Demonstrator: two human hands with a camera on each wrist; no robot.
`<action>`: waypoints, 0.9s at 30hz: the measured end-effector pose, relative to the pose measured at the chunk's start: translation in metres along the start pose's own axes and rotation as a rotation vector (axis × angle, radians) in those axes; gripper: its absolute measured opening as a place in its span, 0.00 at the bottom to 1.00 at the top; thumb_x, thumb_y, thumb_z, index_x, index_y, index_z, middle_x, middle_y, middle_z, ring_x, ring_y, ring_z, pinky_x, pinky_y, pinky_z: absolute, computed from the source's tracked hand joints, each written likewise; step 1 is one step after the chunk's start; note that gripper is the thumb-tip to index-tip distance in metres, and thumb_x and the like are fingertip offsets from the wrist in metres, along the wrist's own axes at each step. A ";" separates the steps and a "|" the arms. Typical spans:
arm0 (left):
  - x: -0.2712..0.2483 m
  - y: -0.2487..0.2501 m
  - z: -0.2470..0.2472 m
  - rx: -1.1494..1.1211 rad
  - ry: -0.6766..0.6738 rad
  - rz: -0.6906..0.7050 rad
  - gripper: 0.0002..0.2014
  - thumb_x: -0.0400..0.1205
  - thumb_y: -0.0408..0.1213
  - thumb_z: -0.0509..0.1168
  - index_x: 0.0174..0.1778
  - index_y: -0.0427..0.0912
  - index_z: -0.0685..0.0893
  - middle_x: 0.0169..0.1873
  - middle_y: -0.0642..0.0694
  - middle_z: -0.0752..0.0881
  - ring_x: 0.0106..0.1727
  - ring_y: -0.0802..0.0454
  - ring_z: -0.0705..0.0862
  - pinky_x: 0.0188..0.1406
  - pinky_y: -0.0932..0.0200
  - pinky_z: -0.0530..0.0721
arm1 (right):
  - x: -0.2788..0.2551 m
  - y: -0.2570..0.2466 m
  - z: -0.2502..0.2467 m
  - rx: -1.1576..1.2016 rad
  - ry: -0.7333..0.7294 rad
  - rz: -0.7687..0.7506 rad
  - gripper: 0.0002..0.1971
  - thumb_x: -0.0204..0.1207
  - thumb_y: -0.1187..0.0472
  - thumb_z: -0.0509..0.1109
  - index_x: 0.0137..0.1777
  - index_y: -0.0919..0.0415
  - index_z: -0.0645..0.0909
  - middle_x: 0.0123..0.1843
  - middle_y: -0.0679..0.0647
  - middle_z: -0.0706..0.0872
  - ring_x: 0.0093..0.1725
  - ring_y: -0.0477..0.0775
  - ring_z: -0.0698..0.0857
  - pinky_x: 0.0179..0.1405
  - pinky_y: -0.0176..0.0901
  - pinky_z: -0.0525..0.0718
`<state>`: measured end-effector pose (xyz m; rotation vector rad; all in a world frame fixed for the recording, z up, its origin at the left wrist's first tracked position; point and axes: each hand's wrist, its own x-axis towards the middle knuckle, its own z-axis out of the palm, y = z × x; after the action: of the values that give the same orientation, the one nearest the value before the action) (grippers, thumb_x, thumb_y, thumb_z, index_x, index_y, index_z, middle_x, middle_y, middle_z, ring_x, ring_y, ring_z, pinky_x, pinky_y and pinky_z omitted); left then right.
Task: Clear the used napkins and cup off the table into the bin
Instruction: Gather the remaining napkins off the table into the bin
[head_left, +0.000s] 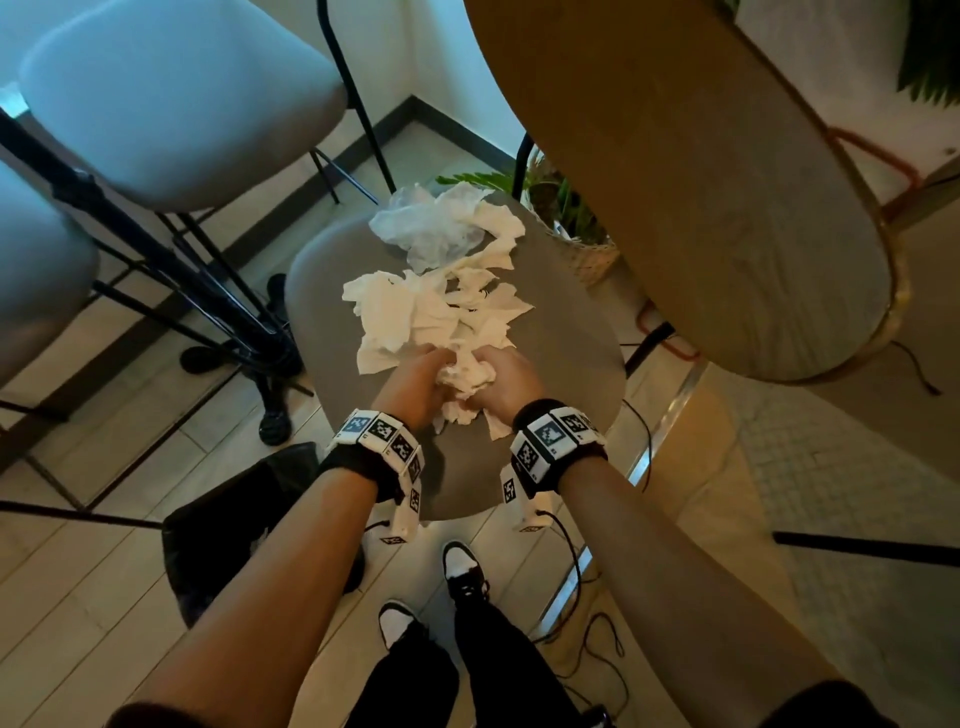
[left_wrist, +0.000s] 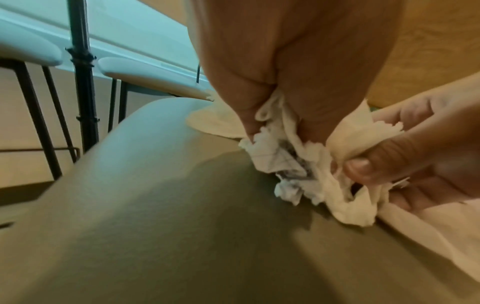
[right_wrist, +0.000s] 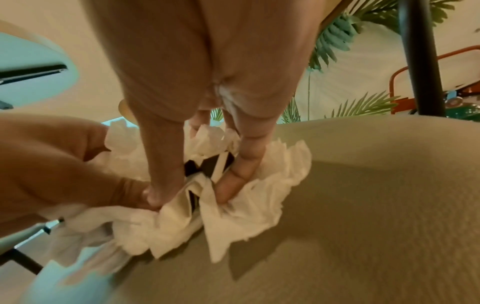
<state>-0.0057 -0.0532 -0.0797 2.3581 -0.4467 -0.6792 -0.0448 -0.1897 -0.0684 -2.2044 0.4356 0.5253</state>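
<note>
Bunching wad between left hand and right hand, both gripping it — loose napkins trail straight ahead, bin bag behind-left, nearer left hand.

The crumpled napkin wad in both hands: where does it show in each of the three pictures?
Head: napkin wad low centre, between the two hands.
Left wrist: right of centre, under the left hand.
Right wrist: low centre, under the right hand.
Shared landmark: grey table.
</note>
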 end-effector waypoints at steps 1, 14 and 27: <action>0.000 0.001 0.000 0.002 0.020 0.006 0.19 0.74 0.29 0.68 0.62 0.36 0.77 0.59 0.36 0.79 0.58 0.40 0.78 0.54 0.62 0.70 | -0.003 -0.001 -0.003 0.013 0.015 -0.016 0.26 0.62 0.63 0.80 0.62 0.58 0.79 0.61 0.62 0.80 0.61 0.63 0.80 0.56 0.46 0.75; -0.042 0.057 -0.035 -0.263 0.311 0.203 0.14 0.73 0.27 0.70 0.54 0.37 0.83 0.52 0.40 0.84 0.50 0.54 0.77 0.46 0.83 0.71 | -0.062 -0.039 -0.061 0.209 0.145 -0.249 0.26 0.64 0.62 0.80 0.64 0.59 0.80 0.56 0.50 0.79 0.57 0.49 0.80 0.53 0.31 0.76; -0.178 -0.044 -0.102 -0.365 0.585 0.038 0.14 0.75 0.33 0.69 0.55 0.49 0.81 0.50 0.50 0.82 0.46 0.68 0.79 0.46 0.80 0.74 | -0.096 -0.147 0.049 0.110 -0.109 -0.522 0.29 0.62 0.62 0.81 0.66 0.60 0.79 0.62 0.58 0.81 0.60 0.52 0.80 0.57 0.32 0.74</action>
<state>-0.0851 0.1121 0.0222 2.0613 -0.0938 -0.0247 -0.0689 -0.0486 0.0444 -2.0610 -0.1675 0.3229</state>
